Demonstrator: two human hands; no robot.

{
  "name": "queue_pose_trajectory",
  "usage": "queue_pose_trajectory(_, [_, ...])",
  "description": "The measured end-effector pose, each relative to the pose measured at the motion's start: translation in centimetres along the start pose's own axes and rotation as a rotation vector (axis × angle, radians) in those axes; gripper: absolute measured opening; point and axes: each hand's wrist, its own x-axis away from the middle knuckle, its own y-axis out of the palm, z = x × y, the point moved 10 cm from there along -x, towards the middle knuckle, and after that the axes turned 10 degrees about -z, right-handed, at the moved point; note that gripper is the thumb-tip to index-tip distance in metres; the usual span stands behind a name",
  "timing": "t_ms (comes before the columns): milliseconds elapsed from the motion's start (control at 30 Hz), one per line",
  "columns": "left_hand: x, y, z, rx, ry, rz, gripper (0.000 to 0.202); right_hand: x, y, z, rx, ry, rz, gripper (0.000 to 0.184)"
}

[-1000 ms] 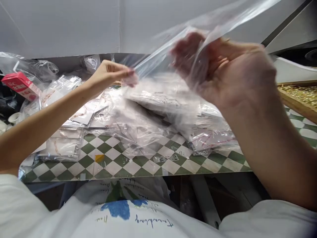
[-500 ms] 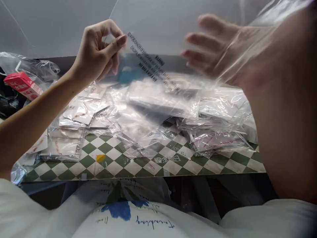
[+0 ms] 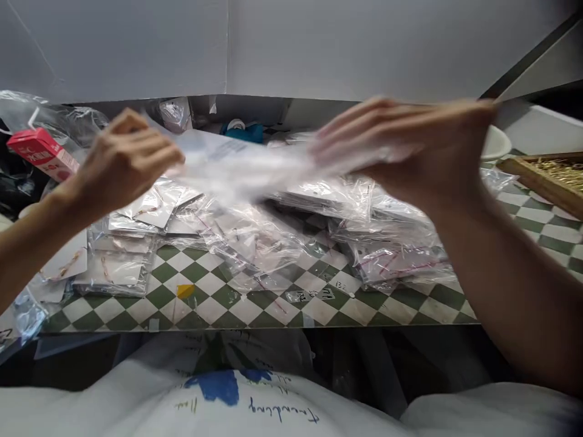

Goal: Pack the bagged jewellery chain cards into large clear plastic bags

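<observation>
A clear plastic bag [image 3: 241, 170] with printed lettering is stretched in the air between my two hands, blurred by motion. My left hand [image 3: 132, 155] is closed on its left end. At its right end, my right hand [image 3: 401, 139] has its long fingers over the plastic and the rest of the hand below, with the bag between them; the fingertips are smeared. Under the bag lie packets in clear plastic [image 3: 259, 249] on the green and white checked table [image 3: 191, 312]. Carded bracelets [image 3: 150, 206] in clear sleeves lie below my left hand.
More packets in clear bags [image 3: 392, 249] are piled centre right. A red drink carton [image 3: 40, 152] with a straw stands at the left. A wooden tray of gold-coloured pieces [image 3: 553, 176] and a white bowl [image 3: 496, 144] are at the right. Grey panels [image 3: 319, 48] rise behind.
The bag has dropped from upright to nearly flat. My right hand has come down, its spread fingers now together along the bag. My left hand has moved left and down, still on the bag.
</observation>
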Motion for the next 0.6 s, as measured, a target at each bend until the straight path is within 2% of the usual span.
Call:
queue_pose_trajectory(33, [1.1, 0.8, 0.0, -0.058, 0.006, -0.04, 0.051, 0.6, 1.8, -0.4, -0.002, -0.04, -0.09, 0.01])
queue_pose_trajectory(100, [3.0, 1.9, -0.3, -0.149, -0.006, -0.086, 0.055, 2.0, 4.7, -1.7, -0.02, -0.202, -0.188, 0.011])
queue_pose_trajectory(200, [4.9, 0.9, -1.9, -0.169, -0.145, 0.048, 0.058, 3.2, 7.8, -1.3, -0.014, -0.23, -0.289, 0.017])
queue_pose_trajectory(267, [5.7, 1.5, -2.8, -0.156, -0.239, 0.07, 0.064, 3.4, 8.3, -0.5, 0.031, -0.183, -0.286, 0.02])
queue_pose_trajectory(367, [5.9, 5.1, -2.3, -0.248, -0.214, -0.071, 0.086, 3.3, 7.2, 0.5, 0.109, -0.089, -0.199, 0.026])
queue_pose_trajectory(400, [6.0, 6.1, -2.0, -0.284, -0.185, -0.078, 0.091, 3.3, 6.7, 0.7, 0.14, -0.07, -0.159, 0.03])
queue_pose_trajectory(500, [6.3, 7.4, -1.3, -0.323, -0.125, -0.016, 0.082, 3.6, 6.4, 0.8, 0.281, -0.078, -0.12, 0.031])
queue_pose_trajectory(600, [6.6, 7.4, -1.2, -0.308, -0.127, -0.013, 0.07, 4.3, 8.4, 1.0, 0.364, -0.148, -0.276, 0.018])
